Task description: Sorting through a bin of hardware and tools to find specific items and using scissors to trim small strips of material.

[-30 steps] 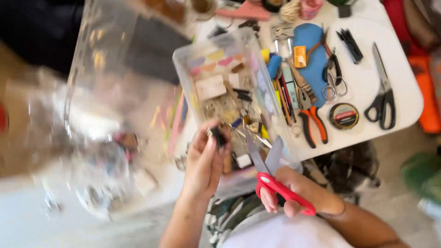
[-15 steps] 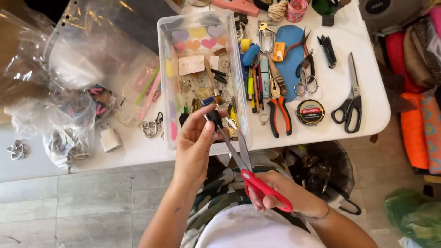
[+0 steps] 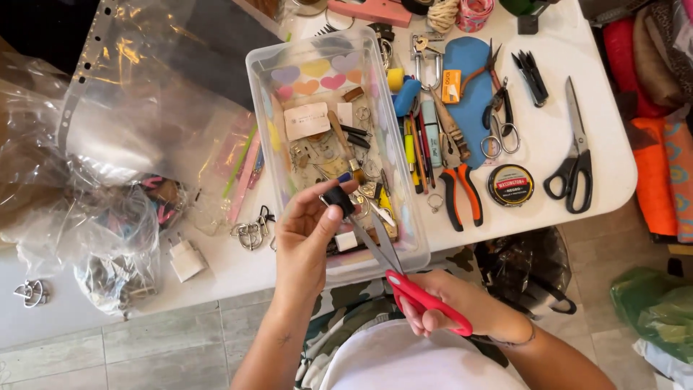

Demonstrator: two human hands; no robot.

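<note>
A cluttered white table (image 3: 563,137) held a clear plastic box (image 3: 404,238). Above the box, the left hand (image 3: 307,242) pinched a small black piece (image 3: 338,198); the right hand (image 3: 455,307) gripped red-handled scissors (image 3: 404,278), blades parted at the piece.

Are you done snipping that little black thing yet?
Not yet. The left hand pinches the small black piece above the clear box. The right hand has the red scissors at it, blades slightly open. No cut-off bit shows.

White table (image 3: 577,238), grey tiled floor (image 3: 144,354), bright light.
</note>
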